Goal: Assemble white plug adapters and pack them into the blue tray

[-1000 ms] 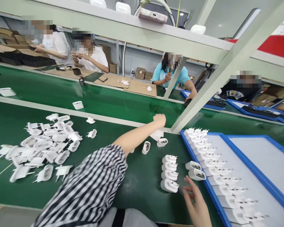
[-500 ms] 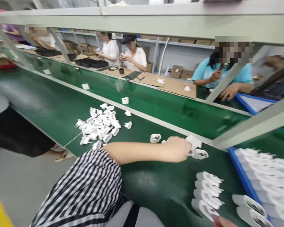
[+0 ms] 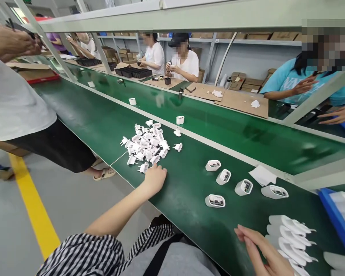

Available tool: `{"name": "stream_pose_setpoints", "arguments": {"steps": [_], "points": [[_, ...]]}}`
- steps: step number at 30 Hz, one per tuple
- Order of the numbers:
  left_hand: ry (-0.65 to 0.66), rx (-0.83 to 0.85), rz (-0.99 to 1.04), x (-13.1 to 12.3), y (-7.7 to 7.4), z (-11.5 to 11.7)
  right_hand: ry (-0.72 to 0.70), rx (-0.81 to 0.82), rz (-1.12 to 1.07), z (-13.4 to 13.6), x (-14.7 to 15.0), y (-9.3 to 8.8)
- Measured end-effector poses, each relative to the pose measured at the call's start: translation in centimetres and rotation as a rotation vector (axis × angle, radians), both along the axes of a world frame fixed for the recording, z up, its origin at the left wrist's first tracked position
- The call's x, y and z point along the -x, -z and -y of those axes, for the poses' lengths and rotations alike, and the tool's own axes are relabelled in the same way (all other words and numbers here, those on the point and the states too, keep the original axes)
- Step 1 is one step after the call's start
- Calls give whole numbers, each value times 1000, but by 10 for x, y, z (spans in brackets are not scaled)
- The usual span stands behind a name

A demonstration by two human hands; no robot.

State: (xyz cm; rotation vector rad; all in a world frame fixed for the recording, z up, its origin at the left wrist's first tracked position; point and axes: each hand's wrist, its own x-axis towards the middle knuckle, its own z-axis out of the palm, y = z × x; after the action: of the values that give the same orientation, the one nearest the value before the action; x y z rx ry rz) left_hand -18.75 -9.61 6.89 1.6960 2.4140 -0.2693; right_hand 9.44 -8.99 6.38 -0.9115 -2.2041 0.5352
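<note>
L hand (image 3: 155,179): at near R edge of pile of white plug caps (image 3: 146,143) on tabletop (image 3: 186,195). Underside hidden; cannot tell if fingers are apart or gripping a cap. R hand (image 3: 276,260): fingers extended, thumb slightly apart, nothing visibly held; beside row of capped plugs (image 3: 281,231) at R. Btwn hands, farther back: 5 uncapped white housings (image 3: 215,201), int. parts visible; 4 in a loose line, 1 nearer operator. White sheet (image 3: 263,175): behind the 2 rightmost. Blue tray (image 3: 339,226): far R, cut off by frame, w/ white pcs, prob. plugs.
</note>
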Motion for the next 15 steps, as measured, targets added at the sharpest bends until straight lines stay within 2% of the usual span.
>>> {"name": "stream_pose_setpoints", "arguments": {"steps": [2,4,7,10,12,15], "points": [[2,17,43,10,5,5,-1,-1,-12,0,4,4],[61,-86,250,7,9,5,-2,-11,2,-1,13,9],[104,-235,816,-14,6,-1,-36,-84,44,-1,32,12],[64,-184,1276,-46,1,-11,-101,-192,113,-1,47,11],[72,-123,1403,-67,0,-17,-130,-224,148,-1,50,7],[81,-130,1464,-94,3,-21,-123,-184,146,-3,44,0]]}}
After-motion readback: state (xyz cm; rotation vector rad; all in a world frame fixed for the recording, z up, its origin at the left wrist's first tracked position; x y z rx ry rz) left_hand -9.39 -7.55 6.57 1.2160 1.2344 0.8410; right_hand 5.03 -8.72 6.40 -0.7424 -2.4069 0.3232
